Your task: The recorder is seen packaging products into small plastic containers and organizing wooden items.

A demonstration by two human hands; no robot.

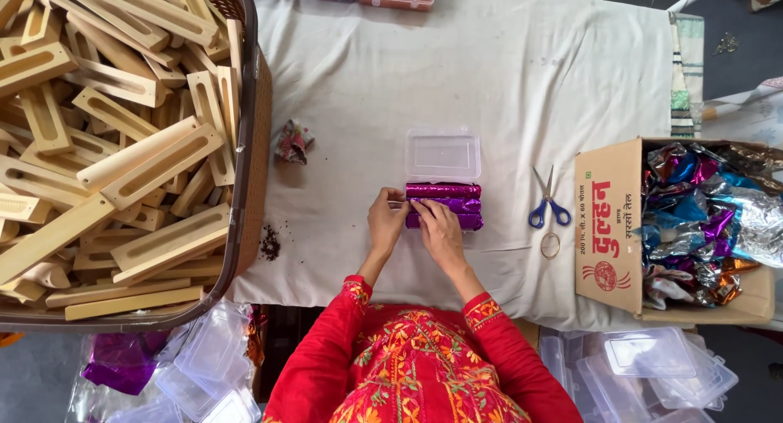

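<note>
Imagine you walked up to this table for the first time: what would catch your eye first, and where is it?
Probably the shiny purple foil-wrapped bars at the table's middle, which the left hand and right hand press into a clear plastic box with its lid open. Next, the big basket heaped with pale wooden blocks on the left, and the cardboard carton of crumpled coloured foil on the right, blue-handled scissors beside it.

A surface (522,72) under a creased white cloth (367,88) fills the evenly lit middle, with grey floor (734,56) at the upper right and lower left, a brown basket (249,137) at its left edge and a cardboard box (608,227) at its right.
</note>
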